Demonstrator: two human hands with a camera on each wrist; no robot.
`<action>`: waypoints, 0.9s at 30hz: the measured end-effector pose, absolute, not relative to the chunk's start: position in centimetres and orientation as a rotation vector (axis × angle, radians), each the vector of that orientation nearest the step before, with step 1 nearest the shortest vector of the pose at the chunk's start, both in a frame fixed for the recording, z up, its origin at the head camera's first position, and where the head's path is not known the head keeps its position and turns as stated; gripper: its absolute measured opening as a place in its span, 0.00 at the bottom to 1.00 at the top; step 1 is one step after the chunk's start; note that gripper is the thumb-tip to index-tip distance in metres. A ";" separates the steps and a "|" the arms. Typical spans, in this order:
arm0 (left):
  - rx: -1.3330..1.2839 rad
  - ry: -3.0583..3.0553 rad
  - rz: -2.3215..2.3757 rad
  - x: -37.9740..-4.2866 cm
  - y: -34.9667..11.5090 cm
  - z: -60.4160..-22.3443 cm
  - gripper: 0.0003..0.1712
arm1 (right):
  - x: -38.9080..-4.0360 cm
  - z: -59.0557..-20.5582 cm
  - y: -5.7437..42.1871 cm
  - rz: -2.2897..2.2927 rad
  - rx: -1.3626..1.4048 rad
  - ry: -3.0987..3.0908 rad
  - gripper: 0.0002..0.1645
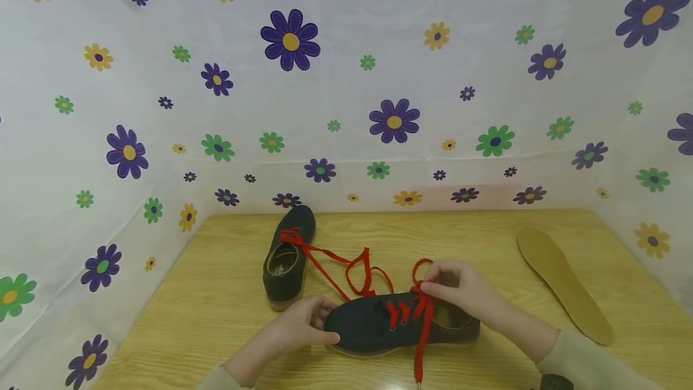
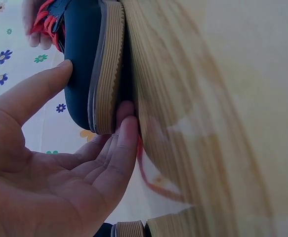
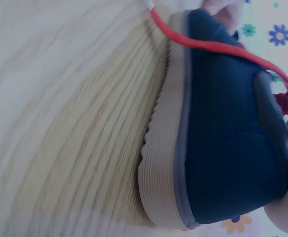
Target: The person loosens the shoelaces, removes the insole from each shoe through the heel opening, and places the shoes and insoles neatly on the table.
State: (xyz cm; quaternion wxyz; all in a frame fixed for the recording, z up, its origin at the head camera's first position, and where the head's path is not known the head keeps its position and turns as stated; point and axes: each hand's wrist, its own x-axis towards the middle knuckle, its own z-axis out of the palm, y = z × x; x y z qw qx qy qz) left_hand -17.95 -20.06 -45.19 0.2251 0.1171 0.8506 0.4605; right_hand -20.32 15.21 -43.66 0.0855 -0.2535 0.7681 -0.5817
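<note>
A dark navy shoe (image 1: pixel 363 325) lies sideways near the table's front, toe to the left, its red laces (image 1: pixel 424 342) threaded through the eyelets. My left hand (image 1: pixel 300 325) grips its toe. In the left wrist view the thumb (image 2: pixel 55 81) presses the upper, while the fingertips reach under the ribbed sole (image 2: pixel 109 69). Above the tongue, my right hand (image 1: pixel 460 286) pinches the red laces at the top eyelets. One lace end hangs over the shoe's near side; the right wrist view shows that lace (image 3: pixel 208 46) crossing the upper. Part of the right hand is hidden there.
A second navy shoe (image 1: pixel 284 287) stands behind on the left, toe away, with long red laces (image 1: pixel 327 253) trailing right across the table. A tan insole (image 1: pixel 563 284) lies at the right. Flower-patterned white cloth (image 1: pixel 346 89) encloses the wooden table (image 1: pixel 216 294) behind and at the sides.
</note>
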 end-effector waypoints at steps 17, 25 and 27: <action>0.335 2.330 1.280 -18.1 -20.1 -45.3 0.28 | -20.5 -43.1 16.0 -1.914 -0.473 2.078 0.07; 0.333 2.324 1.283 -18.1 -20.1 -45.2 0.28 | -20.5 -43.1 15.1 -1.727 -0.798 2.243 0.16; 0.334 2.322 1.287 -18.1 -20.1 -45.2 0.28 | -20.5 -43.2 14.8 -1.664 -0.856 2.321 0.13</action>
